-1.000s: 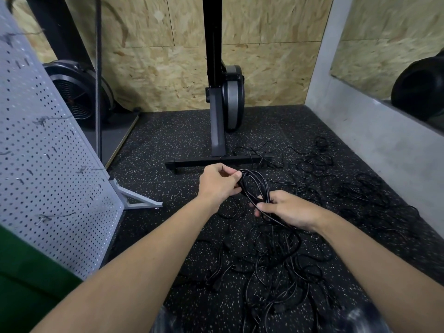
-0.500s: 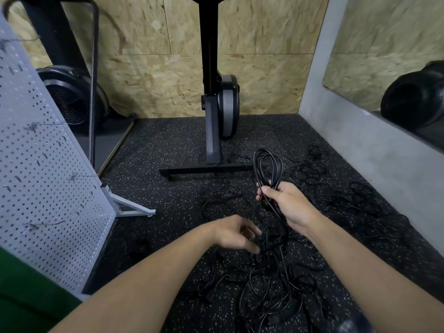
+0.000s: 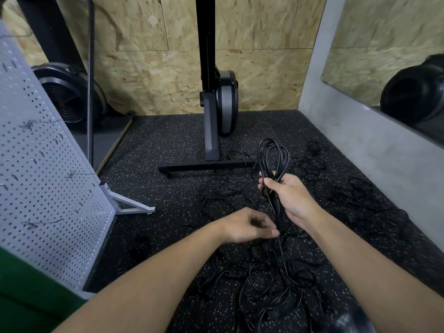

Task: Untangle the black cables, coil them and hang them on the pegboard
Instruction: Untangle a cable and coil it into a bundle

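My right hand (image 3: 289,197), fingers curled round the coiled cable (image 3: 274,155), well right of the pegboard (image 3: 48,188), my left hand (image 3: 247,227) below it pinching its trailing strand, tangled cables (image 3: 276,284) on the floor beneath

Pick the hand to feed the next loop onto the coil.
Left. The left hand has its fingertips at the loose strand hanging below the coil; whether it pinches it is unclear. The right hand is full, gripping the coil.
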A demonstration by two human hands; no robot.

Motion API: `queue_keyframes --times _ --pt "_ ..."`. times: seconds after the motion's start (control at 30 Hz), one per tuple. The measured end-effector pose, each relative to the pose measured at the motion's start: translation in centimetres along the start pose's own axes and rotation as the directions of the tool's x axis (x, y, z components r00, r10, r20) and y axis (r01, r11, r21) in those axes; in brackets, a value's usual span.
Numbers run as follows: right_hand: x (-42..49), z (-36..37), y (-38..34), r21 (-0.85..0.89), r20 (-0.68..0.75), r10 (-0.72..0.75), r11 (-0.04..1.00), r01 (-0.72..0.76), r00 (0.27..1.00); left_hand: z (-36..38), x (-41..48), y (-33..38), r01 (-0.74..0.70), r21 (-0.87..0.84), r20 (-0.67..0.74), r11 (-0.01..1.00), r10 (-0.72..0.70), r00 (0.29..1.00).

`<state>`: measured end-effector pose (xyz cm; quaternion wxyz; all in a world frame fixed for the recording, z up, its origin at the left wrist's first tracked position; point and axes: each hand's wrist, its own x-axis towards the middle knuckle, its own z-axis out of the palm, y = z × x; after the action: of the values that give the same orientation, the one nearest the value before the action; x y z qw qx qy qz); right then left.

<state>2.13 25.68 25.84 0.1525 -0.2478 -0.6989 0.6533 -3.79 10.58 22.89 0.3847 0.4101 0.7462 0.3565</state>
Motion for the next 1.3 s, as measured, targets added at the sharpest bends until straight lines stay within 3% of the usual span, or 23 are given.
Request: queue_keyframes --times 0.13,0.23,0.37,0.43,0.6,0.8,0.97,1.03,1.13,1.3 --pt "0.3 -0.6 0.0 -0.061 -0.014 0.003 0.998 -0.003 1.0 -0.6 -0.2 -0.6 0.029 0.129 0.026 0.991 -0.033 0.999" --pt "1.0 -1.7 0.1 -0.284 -0.051 -0.054 0.958 0.038 0.997 -1.4 -0.5 -0.5 0.037 0.277 -0.001 0.96 -0.038 0.999" --pt "1.3 -3.1 0.1 -0.597 -0.08 -0.089 0.802 0.024 0.993 -2.6 -1.2 0.7 -0.042 0.448 -0.053 0.893 0.074 0.996" --pt "1.7 -3.7 0.4 -0.636 -0.096 -0.051 0.772 -0.022 0.994 -3.4 -1.7 1.7 -0.107 0.449 -0.084 0.887 0.161 0.983" --pt "2.5 -3.8 1.4 -0.551 -0.097 0.077 0.826 -0.118 0.992 -5.2 -2.4 2.8 -0.21 0.497 -0.261 0.842 0.376 0.889" --pt "2.3 -3.4 0.9 -0.199 -0.041 0.175 0.963 -0.18 0.984 -6.3 -2.6 1.9 -0.216 0.433 -0.401 0.875 0.402 0.823" --pt "1.0 -2.9 0.2 -0.519 0.139 0.128 0.854 -0.038 0.982 -6.3 -2.7 2.1 -0.248 0.378 -0.497 0.892 0.421 0.759" --pt "0.5 -2.3 0.2 -0.498 0.252 0.204 0.865 -0.054 0.946 -6.3 -2.6 2.1 -0.265 0.353 -0.534 0.897 0.426 0.731" --pt "0.2 -1.7 0.5 -0.29 0.377 0.329 0.93 -0.227 0.866 -6.5 -2.4 1.7 -0.265 0.299 -0.594 0.917 0.396 0.701" --pt "-0.3 -1.3 0.0 -0.097 0.505 0.348 0.932 -0.349 0.79 -7.1 -2.1 1.2 -0.259 0.176 -0.658 0.95 0.309 0.686"
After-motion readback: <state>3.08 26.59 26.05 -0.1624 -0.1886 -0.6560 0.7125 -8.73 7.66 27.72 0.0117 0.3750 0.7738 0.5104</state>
